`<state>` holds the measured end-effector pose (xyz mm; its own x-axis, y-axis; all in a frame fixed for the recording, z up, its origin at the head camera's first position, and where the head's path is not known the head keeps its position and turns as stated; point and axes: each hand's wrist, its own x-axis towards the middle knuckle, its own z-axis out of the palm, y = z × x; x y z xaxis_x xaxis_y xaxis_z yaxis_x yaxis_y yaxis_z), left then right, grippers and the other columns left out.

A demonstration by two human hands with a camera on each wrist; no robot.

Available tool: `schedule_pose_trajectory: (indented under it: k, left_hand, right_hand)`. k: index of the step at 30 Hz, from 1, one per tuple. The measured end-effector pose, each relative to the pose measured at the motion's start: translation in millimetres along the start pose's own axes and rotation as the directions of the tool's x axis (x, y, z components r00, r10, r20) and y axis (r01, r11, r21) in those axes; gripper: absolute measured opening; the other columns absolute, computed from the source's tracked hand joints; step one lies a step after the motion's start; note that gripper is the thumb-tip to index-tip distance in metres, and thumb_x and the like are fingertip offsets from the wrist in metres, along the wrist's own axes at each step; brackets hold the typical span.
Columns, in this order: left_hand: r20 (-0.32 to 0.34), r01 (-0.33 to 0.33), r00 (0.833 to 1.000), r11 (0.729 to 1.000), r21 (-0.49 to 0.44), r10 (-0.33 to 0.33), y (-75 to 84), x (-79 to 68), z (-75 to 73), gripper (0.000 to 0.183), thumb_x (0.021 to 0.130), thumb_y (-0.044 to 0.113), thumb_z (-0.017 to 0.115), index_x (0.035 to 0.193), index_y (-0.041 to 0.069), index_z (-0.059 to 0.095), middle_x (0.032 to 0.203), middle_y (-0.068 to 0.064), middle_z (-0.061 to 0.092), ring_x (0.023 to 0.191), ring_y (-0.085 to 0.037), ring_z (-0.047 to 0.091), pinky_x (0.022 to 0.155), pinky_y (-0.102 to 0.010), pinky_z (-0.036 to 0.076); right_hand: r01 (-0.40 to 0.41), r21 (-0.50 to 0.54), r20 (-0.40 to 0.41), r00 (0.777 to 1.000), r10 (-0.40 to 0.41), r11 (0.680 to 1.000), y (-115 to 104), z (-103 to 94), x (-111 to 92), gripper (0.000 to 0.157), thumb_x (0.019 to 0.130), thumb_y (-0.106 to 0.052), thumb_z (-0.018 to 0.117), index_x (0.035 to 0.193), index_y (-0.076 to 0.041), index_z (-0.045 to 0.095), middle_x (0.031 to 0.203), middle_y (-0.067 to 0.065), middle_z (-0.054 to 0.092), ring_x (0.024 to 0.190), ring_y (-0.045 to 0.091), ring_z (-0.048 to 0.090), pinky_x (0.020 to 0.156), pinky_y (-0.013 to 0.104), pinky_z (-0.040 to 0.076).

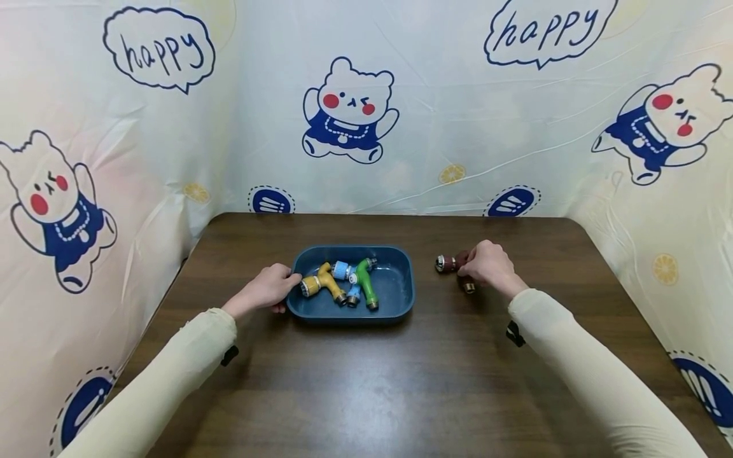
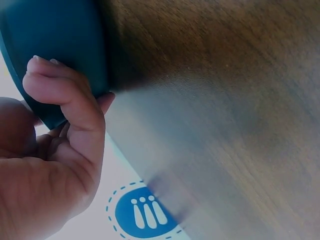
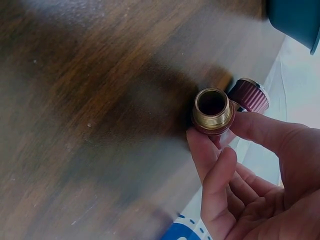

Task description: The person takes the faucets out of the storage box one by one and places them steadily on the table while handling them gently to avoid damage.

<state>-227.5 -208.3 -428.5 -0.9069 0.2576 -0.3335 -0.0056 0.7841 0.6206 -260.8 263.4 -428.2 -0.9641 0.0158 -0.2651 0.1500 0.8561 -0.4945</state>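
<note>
My left hand (image 1: 266, 285) grips the left end of a dark blue tray (image 1: 395, 296). In the left wrist view its curled fingers (image 2: 85, 107) hold the tray's end wall (image 2: 55, 30). Inside the tray lie a yellow angle valve (image 1: 326, 278), a green one (image 1: 364, 284) and a light blue one (image 1: 342, 270), partly hidden by the green. To the right of the tray, my right hand (image 1: 488, 262) pinches a dark red angle valve (image 1: 445, 263) between thumb and fingers. Its brass threaded end (image 3: 212, 111) and ribbed knob (image 3: 248, 96) show in the right wrist view.
All this is on a brown wooden table (image 1: 355, 381). A light printed cloth (image 1: 429, 127) with bear figures hangs behind the table and on both sides. The tray's corner (image 3: 297, 22) also shows at the top right of the right wrist view.
</note>
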Motion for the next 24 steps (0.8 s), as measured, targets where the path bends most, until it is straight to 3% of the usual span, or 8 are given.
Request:
schedule_pose_trajectory:
  k: [8,14,17,20,24]
  left_hand:
    - [-0.003,-0.008,1.000,1.000,0.010,0.008,3.3,-2.7,0.7,0.033,0.111,0.020,0.045,0.104,-0.004,0.066,0.063,-0.009,0.062,0.048,-0.016,0.062,0.049,-0.031,0.057]
    - [-0.057,-0.046,0.997,0.998,0.033,0.048,-1.0,-2.7,5.2,0.031,0.112,0.020,0.046,0.107,-0.004,0.065,0.065,-0.010,0.063,0.048,-0.018,0.062,0.048,-0.033,0.056]
    - [-0.106,-0.050,0.993,0.998,0.036,0.054,-3.8,-2.1,8.9,0.038,0.113,0.024,0.046,0.128,-0.009,0.058,0.078,-0.014,0.066,0.049,-0.020,0.062,0.049,-0.034,0.056]
    - [-0.151,-0.048,0.987,0.998,0.029,0.051,-5.4,-2.2,12.0,0.052,0.114,0.028,0.045,0.149,-0.010,0.041,0.086,-0.017,0.067,0.050,-0.021,0.061,0.051,-0.036,0.056]
    - [-0.193,-0.065,0.979,0.998,0.024,0.068,-7.3,-3.0,14.4,0.055,0.115,0.027,0.043,0.152,-0.013,0.038,0.080,-0.015,0.065,0.049,-0.021,0.061,0.051,-0.036,0.055]
  right_hand:
    - [0.007,0.003,-0.003,1.000,-0.007,1.000,0.7,0.1,-0.7,0.022,0.089,-0.022,0.083,0.088,-0.001,0.077,0.082,0.012,0.070,0.063,0.021,0.063,0.053,0.032,0.052]
    - [0.020,-0.005,-0.009,1.000,-0.020,1.000,1.2,1.7,-0.9,0.022,0.088,-0.022,0.083,0.086,-0.001,0.077,0.080,0.011,0.069,0.060,0.021,0.062,0.052,0.032,0.053]
    - [0.036,-0.019,-0.008,0.999,-0.036,0.999,1.0,1.9,-0.5,0.023,0.088,-0.022,0.082,0.085,-0.001,0.077,0.078,0.010,0.069,0.060,0.021,0.062,0.051,0.032,0.052]
    - [0.040,-0.030,-0.008,0.999,-0.041,0.999,-0.2,2.3,-0.8,0.023,0.089,-0.023,0.081,0.085,-0.001,0.077,0.077,0.009,0.069,0.062,0.021,0.062,0.052,0.032,0.051]
    - [0.046,-0.051,-0.016,0.999,-0.047,0.998,-2.0,1.6,-3.4,0.023,0.089,-0.024,0.081,0.084,-0.002,0.076,0.078,0.009,0.069,0.066,0.023,0.062,0.054,0.033,0.050]
